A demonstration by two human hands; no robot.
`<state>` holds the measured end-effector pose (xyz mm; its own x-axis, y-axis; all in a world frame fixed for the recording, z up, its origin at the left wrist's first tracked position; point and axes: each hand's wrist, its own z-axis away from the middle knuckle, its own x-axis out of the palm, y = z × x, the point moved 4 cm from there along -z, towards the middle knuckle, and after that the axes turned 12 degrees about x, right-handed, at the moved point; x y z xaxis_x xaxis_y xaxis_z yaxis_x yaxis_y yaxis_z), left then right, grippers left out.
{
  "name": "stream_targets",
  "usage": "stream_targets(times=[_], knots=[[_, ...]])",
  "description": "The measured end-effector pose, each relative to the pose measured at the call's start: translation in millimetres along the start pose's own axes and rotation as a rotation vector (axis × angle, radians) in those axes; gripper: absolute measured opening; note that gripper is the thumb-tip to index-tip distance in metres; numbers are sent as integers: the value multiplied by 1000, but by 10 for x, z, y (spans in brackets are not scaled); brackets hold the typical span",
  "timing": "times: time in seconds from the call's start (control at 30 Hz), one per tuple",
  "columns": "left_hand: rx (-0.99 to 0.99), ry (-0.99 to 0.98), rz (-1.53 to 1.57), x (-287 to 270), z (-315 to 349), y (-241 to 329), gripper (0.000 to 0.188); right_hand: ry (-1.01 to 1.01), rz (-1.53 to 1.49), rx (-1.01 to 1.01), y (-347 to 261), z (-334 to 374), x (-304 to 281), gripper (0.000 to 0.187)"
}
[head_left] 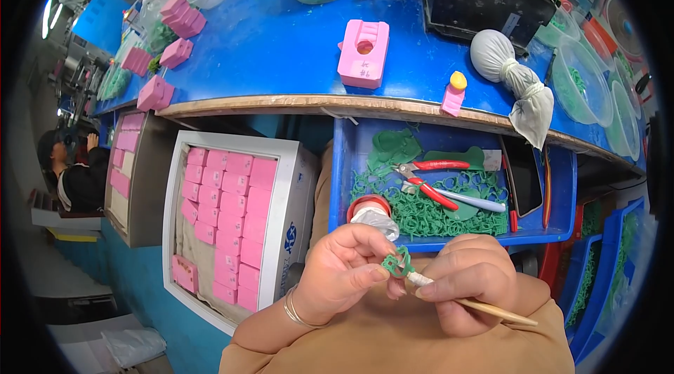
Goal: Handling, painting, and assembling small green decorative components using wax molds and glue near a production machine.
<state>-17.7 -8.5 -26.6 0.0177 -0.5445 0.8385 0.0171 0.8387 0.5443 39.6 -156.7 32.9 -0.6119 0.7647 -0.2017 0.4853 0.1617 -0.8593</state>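
Observation:
Between the thumb and fingers of my left hand (344, 269) is a small green openwork piece (394, 265), like a ring-shaped wax part. My right hand (476, 279) is closed round a wooden stick tool (497, 312) with a white-wrapped front part. The tool's front end meets the green piece; its pointed back end sticks out to the right. Just beyond my hands, a blue drawer (449, 242) holds a heap of small green pieces (421, 218). Lying on the heap are red-handled pliers (437, 193) and a pale blue-handled tool (474, 200). A round red-rimmed container (370, 203) stands at its near left corner.
A pink mould block (364, 55), a small pink piece with yellow top (455, 93) and a tied white cloth bag (495, 58) are on the blue table (274, 44). To the left stands a white box (302, 184) of pink blocks. Another person (77, 170) sits far left.

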Motion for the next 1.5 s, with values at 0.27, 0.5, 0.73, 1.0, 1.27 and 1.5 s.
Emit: stream_targets(times=[0.27, 0.5, 0.73, 1.0, 1.27, 1.5], knots=[[2, 8, -19, -8, 6, 2, 22, 15, 16, 29, 2, -8, 18, 30], [36, -62, -29, -38, 0, -1, 23, 34, -17, 3, 10, -3, 19, 34], [41, -60, -15, -38, 6, -6, 22, 14, -22, 3, 16, -4, 22, 35], [11, 9, -13, -6, 11, 6, 22, 16, -21, -1, 35, 8, 34, 34], [24, -50, -17, -10, -3, 13, 23, -14, -50, 66, 37, 5, 12, 31], [38, -38, -28, -17, 0, 14, 22, -75, -144, 98, 63, 40, -47, 28]])
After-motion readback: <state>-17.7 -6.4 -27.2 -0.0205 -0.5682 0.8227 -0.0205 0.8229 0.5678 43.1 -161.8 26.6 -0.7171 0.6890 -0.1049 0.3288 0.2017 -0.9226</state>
